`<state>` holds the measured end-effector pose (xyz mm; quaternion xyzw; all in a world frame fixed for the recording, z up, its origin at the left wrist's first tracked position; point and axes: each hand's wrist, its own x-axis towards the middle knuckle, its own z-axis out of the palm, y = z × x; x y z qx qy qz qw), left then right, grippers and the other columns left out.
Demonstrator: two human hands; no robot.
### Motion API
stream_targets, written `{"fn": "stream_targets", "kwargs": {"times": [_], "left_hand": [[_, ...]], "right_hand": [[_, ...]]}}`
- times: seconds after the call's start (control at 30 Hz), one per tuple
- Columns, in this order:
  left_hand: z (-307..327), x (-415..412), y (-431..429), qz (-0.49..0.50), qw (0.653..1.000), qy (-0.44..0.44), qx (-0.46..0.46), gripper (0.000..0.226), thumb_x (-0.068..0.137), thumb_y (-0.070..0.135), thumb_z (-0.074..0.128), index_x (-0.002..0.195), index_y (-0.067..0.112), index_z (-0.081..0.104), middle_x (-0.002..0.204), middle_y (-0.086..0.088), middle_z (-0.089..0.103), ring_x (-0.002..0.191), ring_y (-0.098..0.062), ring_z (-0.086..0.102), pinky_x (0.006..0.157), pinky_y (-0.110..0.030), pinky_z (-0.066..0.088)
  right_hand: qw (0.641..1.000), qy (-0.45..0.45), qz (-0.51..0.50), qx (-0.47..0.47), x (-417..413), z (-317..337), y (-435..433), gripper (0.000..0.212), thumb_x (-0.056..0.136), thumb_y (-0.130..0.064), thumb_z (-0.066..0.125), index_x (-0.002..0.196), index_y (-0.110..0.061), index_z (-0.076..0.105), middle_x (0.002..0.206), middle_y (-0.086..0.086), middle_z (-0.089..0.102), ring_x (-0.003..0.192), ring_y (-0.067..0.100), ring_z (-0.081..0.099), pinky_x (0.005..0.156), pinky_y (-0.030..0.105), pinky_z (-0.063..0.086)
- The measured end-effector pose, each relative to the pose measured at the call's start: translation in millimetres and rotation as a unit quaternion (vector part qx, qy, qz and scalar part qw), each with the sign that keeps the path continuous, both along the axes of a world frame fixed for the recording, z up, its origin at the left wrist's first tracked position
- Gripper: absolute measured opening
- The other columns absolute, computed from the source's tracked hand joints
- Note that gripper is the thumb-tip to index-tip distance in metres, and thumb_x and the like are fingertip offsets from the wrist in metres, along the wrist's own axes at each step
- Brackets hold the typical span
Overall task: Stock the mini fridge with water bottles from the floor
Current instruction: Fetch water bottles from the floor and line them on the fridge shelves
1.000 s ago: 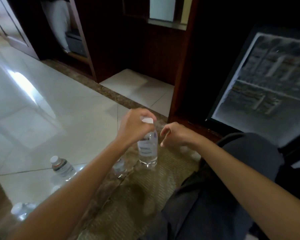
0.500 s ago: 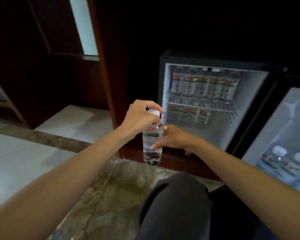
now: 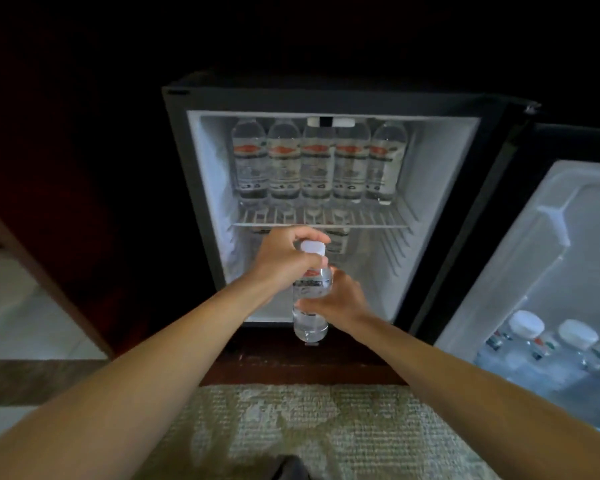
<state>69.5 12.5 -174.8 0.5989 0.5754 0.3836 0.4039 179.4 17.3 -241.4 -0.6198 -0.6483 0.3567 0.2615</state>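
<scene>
Item: water bottle (image 3: 313, 289) — upright, off the floor, held just before the open mini fridge (image 3: 326, 98), level with its lower compartment. Left hand (image 3: 284, 263) grips the neck under the white cap; right hand (image 3: 340, 304) wraps the body. Wire shelf (image 3: 361, 220) above: row of bottles (image 3: 317, 164), full across. Step, as judged: carry-in. Next move — probably forward into the lower compartment, set upright, clear of the shelf edge

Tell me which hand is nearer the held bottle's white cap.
Left. The left hand grips the bottle at its neck, fingers right beside the white cap; the right hand holds the bottle's body lower down, well below the cap.
</scene>
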Motion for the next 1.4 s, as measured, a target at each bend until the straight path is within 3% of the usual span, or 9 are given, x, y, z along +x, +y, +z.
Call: {"fn": "stream_targets", "kwargs": {"times": [0.2,0.3,0.4,0.57,0.8,0.97,1.13,1.27,1.4], "left_hand": [[-59,6,64,0.008,0.998,-0.043,-0.043,0.031,0.080,0.008,0.066,0.110,0.016,0.065,0.105,0.000,0.067,0.089,-0.010,0.059,0.072,-0.022,0.050],[-95,7,92,0.032,0.997,0.014,-0.063,0.029,0.086,0.000,0.050,0.108,0.010,0.065,0.111,-0.012,0.067,0.093,-0.022,0.061,0.080,-0.038,0.052],[-121,8,117,0.039,0.994,0.048,-0.085,0.034,0.087,-0.003,0.042,0.113,0.005,0.062,0.118,-0.019,0.063,0.100,-0.032,0.062,0.071,-0.033,0.051],[-146,10,145,0.028,0.992,0.066,-0.103,0.035,0.086,-0.006,0.046,0.118,0.001,0.058,0.126,-0.019,0.058,0.117,-0.035,0.054,0.097,-0.040,0.048],[-164,12,165,0.018,0.995,0.019,-0.097,0.050,0.082,-0.012,0.048,0.129,0.007,0.047,0.129,-0.009,0.052,0.119,-0.032,0.050,0.090,-0.034,0.044],[-166,13,176,0.030,0.997,0.022,-0.070,0.053,0.082,-0.013,0.049,0.133,0.003,0.042,0.137,-0.017,0.048,0.120,-0.041,0.050,0.097,-0.043,0.042],[-172,11,182,0.040,0.997,0.044,-0.058,0.048,0.083,-0.009,0.048,0.129,0.005,0.045,0.130,-0.019,0.053,0.112,-0.041,0.055,0.074,-0.032,0.044],[-176,11,185,0.045,0.996,0.050,-0.054,0.048,0.083,-0.008,0.046,0.128,0.007,0.045,0.129,-0.018,0.054,0.098,-0.038,0.059,0.070,-0.027,0.038],[-177,11,184,0.046,0.995,0.072,-0.052,0.047,0.087,-0.003,0.046,0.132,0.010,0.043,0.131,-0.014,0.052,0.113,-0.035,0.055,0.070,-0.023,0.041]], "right_hand": [[0.994,0.039,-0.094,-0.025,12,-52,64,0.056,0.067,-0.019,0.076,0.117,-0.016,0.052,0.110,0.002,0.066,0.104,0.021,0.062,0.091,0.035,0.050],[0.987,0.059,-0.150,-0.008,23,-79,90,0.055,0.069,-0.015,0.077,0.117,-0.010,0.052,0.112,0.007,0.065,0.101,0.022,0.063,0.083,0.030,0.049],[0.972,0.083,-0.220,-0.005,33,-96,115,0.050,0.070,-0.012,0.075,0.114,-0.009,0.054,0.110,0.009,0.066,0.090,0.017,0.061,0.070,0.022,0.042],[0.945,0.097,-0.312,0.017,46,-114,161,0.054,0.068,-0.012,0.077,0.116,-0.006,0.054,0.116,0.013,0.065,0.107,0.029,0.062,0.085,0.033,0.048],[0.931,0.124,-0.333,0.082,46,-128,202,0.068,0.065,-0.008,0.078,0.125,0.000,0.048,0.123,0.018,0.059,0.114,0.031,0.058,0.095,0.041,0.048],[0.939,0.106,-0.313,0.094,48,-135,199,0.068,0.077,-0.007,0.070,0.134,0.002,0.036,0.130,0.021,0.052,0.119,0.032,0.052,0.088,0.028,0.039],[0.950,0.077,-0.303,0.025,46,-147,186,0.049,0.089,-0.022,0.056,0.132,-0.008,0.038,0.129,0.017,0.055,0.115,0.033,0.054,0.076,0.026,0.033],[0.950,0.054,-0.307,-0.002,48,-146,202,0.052,0.092,-0.018,0.052,0.138,-0.006,0.030,0.136,0.020,0.049,0.122,0.035,0.050,0.090,0.035,0.041],[0.960,0.046,-0.275,-0.008,52,-145,215,0.061,0.093,-0.011,0.050,0.144,-0.002,0.016,0.141,0.020,0.043,0.127,0.034,0.045,0.098,0.037,0.038]]}}
